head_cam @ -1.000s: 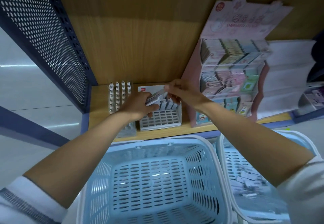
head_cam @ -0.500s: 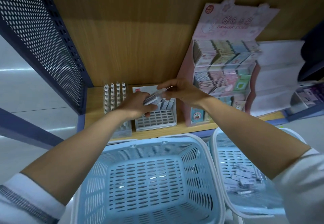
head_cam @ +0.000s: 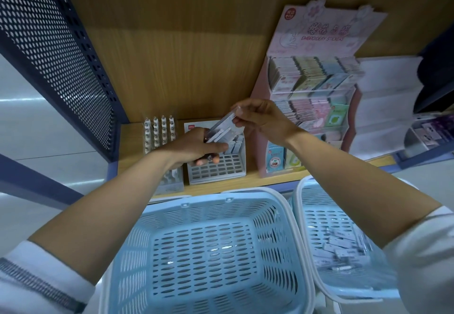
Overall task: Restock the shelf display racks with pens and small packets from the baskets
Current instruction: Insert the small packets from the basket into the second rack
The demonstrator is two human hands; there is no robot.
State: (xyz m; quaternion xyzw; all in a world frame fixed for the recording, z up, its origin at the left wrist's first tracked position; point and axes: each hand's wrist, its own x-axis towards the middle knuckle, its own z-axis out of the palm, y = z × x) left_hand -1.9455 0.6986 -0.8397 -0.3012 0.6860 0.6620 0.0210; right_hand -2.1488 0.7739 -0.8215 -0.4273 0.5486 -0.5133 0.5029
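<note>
My left hand (head_cam: 196, 147) grips a small stack of clear flat packets (head_cam: 219, 134) just above the white slotted rack (head_cam: 217, 168) on the wooden shelf. My right hand (head_cam: 260, 118) pinches the top packet (head_cam: 224, 122) of that stack between thumb and fingers and holds it slightly lifted off the rest. A few packets stand in the rack's back row (head_cam: 235, 145); its front slots are bare. A rack of white pens (head_cam: 159, 133) stands to the left. The right basket (head_cam: 307, 217) holds several more packets (head_cam: 341, 247).
The left blue basket (head_cam: 196, 249) below the shelf holds nothing. A pink sticker display (head_cam: 312, 85) stands right of the rack, with white tiered holders (head_cam: 385, 107) beyond it. A perforated dark metal panel (head_cam: 56, 50) closes the shelf's left side.
Both hands rose a little from the rack. My right hand has pulled one packet up off the stack held in my left hand.
</note>
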